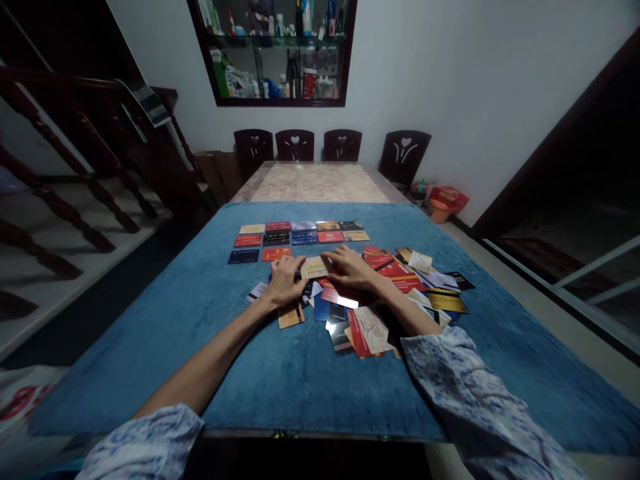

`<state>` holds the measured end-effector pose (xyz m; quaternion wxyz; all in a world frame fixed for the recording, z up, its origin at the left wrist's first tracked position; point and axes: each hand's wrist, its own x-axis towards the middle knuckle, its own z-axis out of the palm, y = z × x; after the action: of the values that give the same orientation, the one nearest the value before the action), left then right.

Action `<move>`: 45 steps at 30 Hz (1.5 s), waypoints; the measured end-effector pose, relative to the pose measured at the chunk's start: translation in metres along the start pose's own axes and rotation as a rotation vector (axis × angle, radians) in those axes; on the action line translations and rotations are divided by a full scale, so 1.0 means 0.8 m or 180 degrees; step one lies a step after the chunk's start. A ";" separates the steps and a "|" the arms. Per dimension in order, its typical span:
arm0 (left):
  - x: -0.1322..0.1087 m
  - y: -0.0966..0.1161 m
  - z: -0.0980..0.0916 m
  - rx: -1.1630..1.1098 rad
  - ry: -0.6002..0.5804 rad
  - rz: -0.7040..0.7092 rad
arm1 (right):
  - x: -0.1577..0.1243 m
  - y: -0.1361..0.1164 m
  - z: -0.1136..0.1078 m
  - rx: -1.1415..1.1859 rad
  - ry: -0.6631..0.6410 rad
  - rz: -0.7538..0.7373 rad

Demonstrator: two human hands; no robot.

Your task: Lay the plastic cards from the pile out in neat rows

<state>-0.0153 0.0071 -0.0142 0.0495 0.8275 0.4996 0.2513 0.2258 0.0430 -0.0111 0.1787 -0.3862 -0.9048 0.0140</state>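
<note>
A cream card (315, 267) with gold-coloured marks lies between my two hands, at the right end of the front row of cards. My left hand (287, 280) pinches its left edge with bent fingers, and my right hand (350, 268) grips its right edge. Left of it in that row are a red-orange card (277, 254) and a dark navy card (243, 256). Two further rows of cards stretch behind, among them a black card (277, 238) and a blue card (305, 237). Under and around my wrists spreads a loose pile of cards, including a red and white one (370, 330).
A blue cloth (165, 333) covers the near table; a marble-patterned tabletop (320, 181) continues beyond it. Loose cards extend right, with a gold card (447, 301) near that side. Several dark chairs (343, 143) stand at the far end, below a wall cabinet (280, 103).
</note>
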 end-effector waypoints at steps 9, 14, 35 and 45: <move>0.003 -0.001 -0.002 -0.0064 -0.0044 -0.0013 | 0.000 0.002 -0.003 0.0110 0.0032 -0.0097; 0.003 -0.002 -0.004 -0.0046 -0.0159 -0.0075 | 0.001 0.004 -0.001 0.0031 0.0088 -0.0068; 0.005 0.001 -0.017 -0.0068 -0.0376 -0.0034 | 0.001 0.001 -0.009 0.0026 -0.0006 -0.0258; 0.007 -0.008 -0.033 0.0024 -0.0598 0.0052 | 0.005 -0.005 -0.013 0.0027 -0.0071 -0.0284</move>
<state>-0.0305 0.0107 0.0085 0.0910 0.8517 0.4870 0.1710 0.2239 0.0419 0.0003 0.1707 -0.3445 -0.9230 0.0143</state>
